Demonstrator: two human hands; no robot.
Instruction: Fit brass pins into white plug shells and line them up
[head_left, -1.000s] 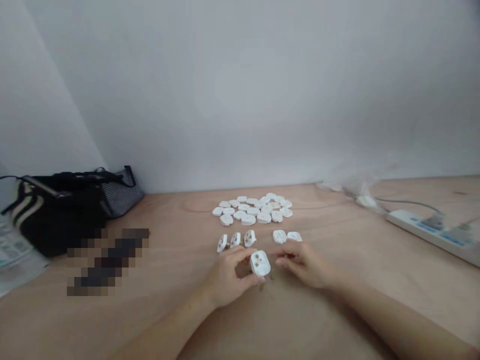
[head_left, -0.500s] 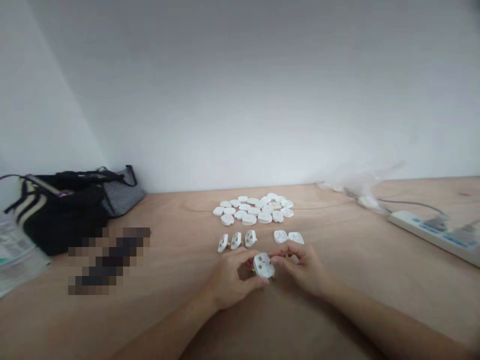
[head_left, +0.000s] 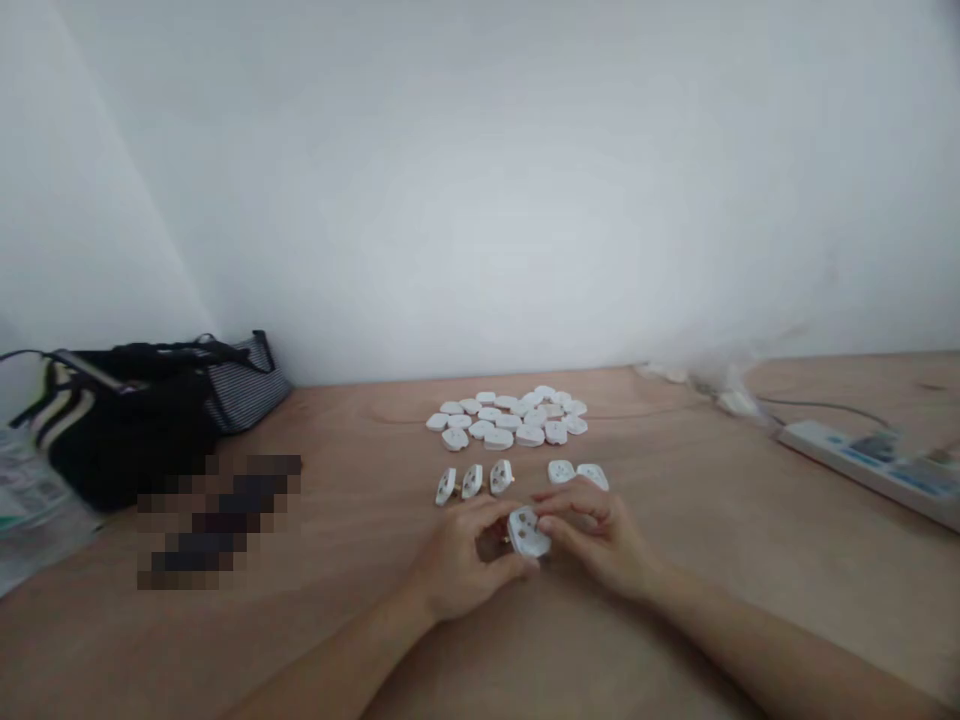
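Note:
A white three-pin plug (head_left: 529, 534), its inner face with brass-coloured fittings turned up, is gripped at its left side between the thumb and fingers of my left hand (head_left: 465, 560). My right hand (head_left: 604, 535) has its thumb and forefinger in a pinch at the plug's upper right edge; anything small between those fingertips is hidden. Just beyond my left hand, three plug halves (head_left: 472, 482) with brass pins stand on edge in a row. Two white plug pieces (head_left: 561, 473) lie flat behind my right hand, one partly behind its fingers.
Several white plug pieces (head_left: 498, 438) lie clustered farther back on the wooden table (head_left: 345, 560). Black bags (head_left: 127, 430) and a blurred-out dark item (head_left: 217, 520) are on the left. A white power strip (head_left: 862, 465) and clear plastic wrapping (head_left: 727, 385) are on the right.
My right thumb and forefinger have moved slightly left, from beside the plug onto its upper right part. My left hand keeps its hold with little movement.

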